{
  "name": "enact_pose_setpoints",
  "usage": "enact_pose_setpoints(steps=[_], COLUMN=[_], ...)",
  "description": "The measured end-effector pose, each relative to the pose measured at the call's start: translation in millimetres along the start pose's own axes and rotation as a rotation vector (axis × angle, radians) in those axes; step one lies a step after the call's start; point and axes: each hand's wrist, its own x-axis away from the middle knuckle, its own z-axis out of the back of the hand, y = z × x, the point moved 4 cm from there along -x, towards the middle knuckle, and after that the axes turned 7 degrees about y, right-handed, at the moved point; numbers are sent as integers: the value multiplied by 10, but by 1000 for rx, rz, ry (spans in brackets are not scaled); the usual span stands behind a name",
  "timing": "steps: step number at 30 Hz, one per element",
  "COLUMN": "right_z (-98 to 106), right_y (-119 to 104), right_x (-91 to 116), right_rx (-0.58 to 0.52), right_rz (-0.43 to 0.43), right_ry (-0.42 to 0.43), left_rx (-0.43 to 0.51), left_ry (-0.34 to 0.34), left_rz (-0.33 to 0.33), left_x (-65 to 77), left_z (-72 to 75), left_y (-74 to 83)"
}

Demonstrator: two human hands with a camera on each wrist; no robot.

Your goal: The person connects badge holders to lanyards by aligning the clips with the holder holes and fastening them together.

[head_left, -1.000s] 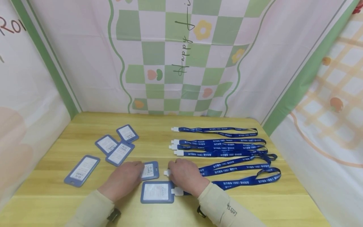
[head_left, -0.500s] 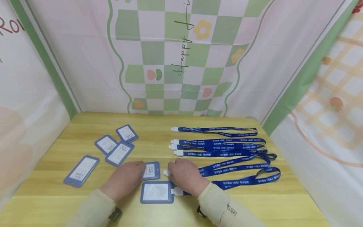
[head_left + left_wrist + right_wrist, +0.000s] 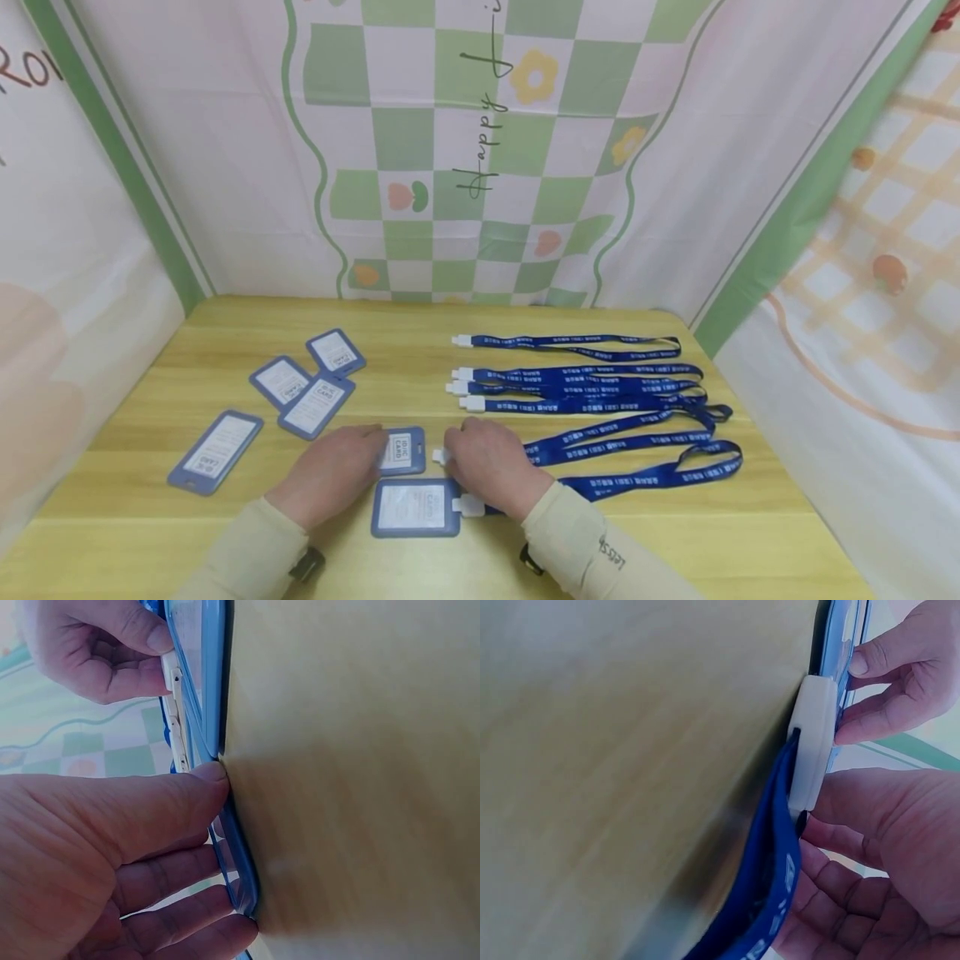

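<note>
The strap (image 3: 611, 448) running to the lower right of the frame should be soft, light and limp. Your left hand (image 3: 333, 468), thumb and fingers curled, grips the card (image 3: 405, 451) at lower centre by its left part. Expect it light, stiffish, perhaps slick; hold its edges. Your right hand (image 3: 491, 462), nearly closed, pinches the strap's clip (image 3: 439, 456), likely hard plastic: take its sides.

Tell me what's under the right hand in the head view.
A white clip pokes out from under the right hand, and blue straps emerge on the other side. The rest of that clip and the straps' covered stretches are hidden.
</note>
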Motion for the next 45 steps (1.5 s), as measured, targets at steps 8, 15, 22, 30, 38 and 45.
enact_pose_setpoints(steps=[8, 15, 22, 30, 38, 45], right_z=[-4, -10, 2, 14, 16, 9], right_y=[-3, 2, -11, -32, -36, -33], right_x=[-4, -10, -16, -25, -45, -45], right_rx=[-2, -4, 3, 20, 23, 41], right_rz=[0, -15, -15, 5, 16, 37], right_ry=[-2, -14, -24, -16, -15, -1], left_rx=[1, 15, 17, 9, 13, 3], left_ry=[-15, -28, -24, -26, -11, -1], left_rz=[-4, 14, 10, 11, -2, -32], left_x=[-4, -15, -29, -41, -43, -52], left_z=[0, 2, 3, 6, 15, 15], left_y=[10, 14, 15, 25, 37, 58])
